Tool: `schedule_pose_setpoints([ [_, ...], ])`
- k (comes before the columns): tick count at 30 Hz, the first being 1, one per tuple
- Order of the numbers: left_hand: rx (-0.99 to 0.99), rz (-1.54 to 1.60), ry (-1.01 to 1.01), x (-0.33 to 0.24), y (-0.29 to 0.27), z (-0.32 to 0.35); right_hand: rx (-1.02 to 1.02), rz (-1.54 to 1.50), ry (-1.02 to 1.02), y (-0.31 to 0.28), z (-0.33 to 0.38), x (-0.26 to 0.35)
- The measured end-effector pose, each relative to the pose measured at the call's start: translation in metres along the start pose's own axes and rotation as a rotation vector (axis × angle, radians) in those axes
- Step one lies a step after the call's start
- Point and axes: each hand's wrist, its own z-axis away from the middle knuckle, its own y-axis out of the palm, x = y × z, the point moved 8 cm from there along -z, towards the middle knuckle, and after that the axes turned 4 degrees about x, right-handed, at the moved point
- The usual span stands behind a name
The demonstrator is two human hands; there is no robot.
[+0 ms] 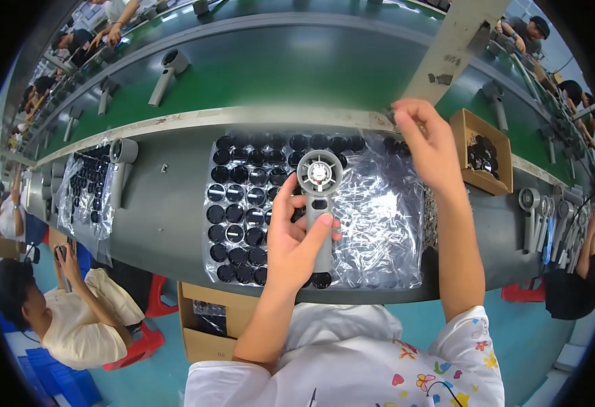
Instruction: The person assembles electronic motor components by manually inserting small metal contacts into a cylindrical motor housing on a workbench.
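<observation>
Nearest the camera, the person's white shirt (379, 370), with coloured flowers and hearts, filled the lower middle; an open carton (206, 346) stood below the bench to its left.

The left forearm rose from the lower edge, leaning slightly right; the left hand (294, 251) was closed around the handle of a grey handheld fan (319, 175), thumb laid across the front and fingers wrapped round from behind; the fan stood nearly straight up in the view, its round head facing the camera. It was held over a clear plastic sheet (379, 237) spread on the dark bench (155, 217); black round caps (234, 214) sat in rows on the sheet's left part and along its far edge.

The right forearm reached farther, almost vertical in the view; its wrist bent leftward, so that the right hand (436, 146) hung near the far edge of the bench; its fingers were half curled, thumb and forefinger close together; whether they pinched anything could not be told, as the tips were blurred.

Just right of that hand stood a cardboard box (484, 182) of black parts; beyond ran a pale ledge (202, 121), then a green conveyor (277, 74) carrying more grey fans (165, 78).
</observation>
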Motion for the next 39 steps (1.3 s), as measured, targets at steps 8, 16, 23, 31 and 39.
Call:
schedule_pose_setpoints([
  [8,-0.012,-0.004,0.010,-0.002,0.002,0.002,0.202,-0.985,0.471,0.020,0.058,-0.003],
  [16,-0.010,-0.015,0.014,-0.002,0.001,0.002,0.180,-0.873,0.471,0.029,0.078,-0.012],
  [23,0.021,0.097,0.072,-0.004,0.007,0.004,0.162,-0.811,0.404,0.023,0.084,0.007],
  [31,0.015,0.032,0.078,-0.001,0.034,0.010,0.125,-0.327,0.071,0.022,0.085,0.034],
  [39,-0.003,-0.025,0.124,0.001,0.037,0.012,0.105,-0.389,0.146,0.026,0.088,0.031],
])
